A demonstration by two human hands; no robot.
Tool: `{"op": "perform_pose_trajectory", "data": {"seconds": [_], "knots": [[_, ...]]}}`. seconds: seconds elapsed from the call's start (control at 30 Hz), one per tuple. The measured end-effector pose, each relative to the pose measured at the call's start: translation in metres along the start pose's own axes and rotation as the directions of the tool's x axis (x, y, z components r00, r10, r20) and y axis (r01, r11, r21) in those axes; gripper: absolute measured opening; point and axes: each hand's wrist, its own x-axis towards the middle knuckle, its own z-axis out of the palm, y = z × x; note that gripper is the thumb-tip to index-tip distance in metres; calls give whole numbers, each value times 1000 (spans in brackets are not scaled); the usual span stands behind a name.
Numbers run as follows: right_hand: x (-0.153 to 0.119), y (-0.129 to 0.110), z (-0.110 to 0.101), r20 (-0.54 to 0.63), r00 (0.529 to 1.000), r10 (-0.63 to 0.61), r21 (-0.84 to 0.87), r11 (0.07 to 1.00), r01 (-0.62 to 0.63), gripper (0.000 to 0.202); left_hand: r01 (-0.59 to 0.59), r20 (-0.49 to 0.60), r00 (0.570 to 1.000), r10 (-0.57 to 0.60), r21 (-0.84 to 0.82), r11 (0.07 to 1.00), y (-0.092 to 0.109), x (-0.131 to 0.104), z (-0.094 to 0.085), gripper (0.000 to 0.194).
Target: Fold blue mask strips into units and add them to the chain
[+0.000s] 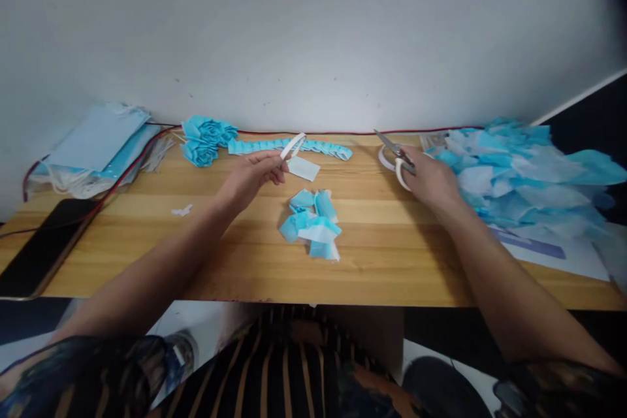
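My left hand (259,170) pinches a narrow white tape roll (294,149), seen as a thin ring, above the back middle of the table. My right hand (431,173) is closed around scissors (392,147) with white handles, their blades pointing up and left. Behind and below my left fingers lies a pale rectangular piece (304,168). A pleated blue strip (318,147) runs along the back, partly covered by the tape roll. Between my forearms, a small pile of cut blue and white pieces (313,225) rests on the wood.
A large heap of blue and white sheets (519,176) sits at the right. Blue folded flowers (208,137) and a stack of blue face masks (100,140) are at the back left. A phone (44,248) lies under a cable near small white scraps (182,210).
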Motion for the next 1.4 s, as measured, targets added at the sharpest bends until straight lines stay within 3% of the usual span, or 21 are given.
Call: {"op": "perform_pose_trajectory", "data": {"seconds": [0.07, 0.13, 0.2, 0.27, 0.37, 0.47, 0.6, 0.73, 0.87, 1.07, 1.17, 1.4], "knots": [[-4, -10, -7, -46, 997, 69, 90, 994, -65, 40, 23, -5, 1000, -24, -47, 999, -4, -3, 0, 26], [-6, -29, -12, -60, 995, 86, 335, 940, -61, 44, 22, -4, 1000, -23, -91, 996, -7, -3, 0, 27], [-7, -55, -15, 2, 998, 66, 615, 787, -54, 53, 7, 3, 1000, -7, -126, 992, -8, -3, -1, 27], [-8, -82, -18, 108, 993, -51, 770, 636, -51, 53, -2, 9, 1000, 3, -158, 987, -8, -3, -2, 28], [-8, -111, -23, 260, 936, -239, 842, 531, -98, 45, 6, 10, 1000, -4, -193, 981, -8, -5, -5, 31], [-8, -120, -24, 352, 853, -385, 879, 450, -160, 49, 18, -4, 1000, -19, -218, 976, -8, -7, -8, 35], [-13, -116, -20, 323, 765, -557, 933, 323, -159, 63, 46, 6, 999, -46, -257, 965, -7, -8, -10, 41], [-20, -112, -22, 371, 686, -625, 916, 366, -162, 63, 70, 49, 997, -60, -260, 963, -7, -9, -9, 44], [-23, -112, -25, 503, 584, -637, 864, 399, -309, 64, 95, 104, 992, -69, -265, 960, -10, -10, -7, 47], [-23, -111, -19, 647, 491, -584, 762, 474, -441, 62, 94, 194, 980, -44, -255, 962, -15, -11, -4, 46], [-22, -111, -17, 659, 465, -591, 751, 484, -449, 66, 75, 211, 977, -24, -233, 970, -15, -12, -3, 48], [-27, -115, -13, 579, 477, -661, 801, 352, -484, 66, 56, 243, 970, -11, -181, 982, -16, -16, -3, 45]]}}
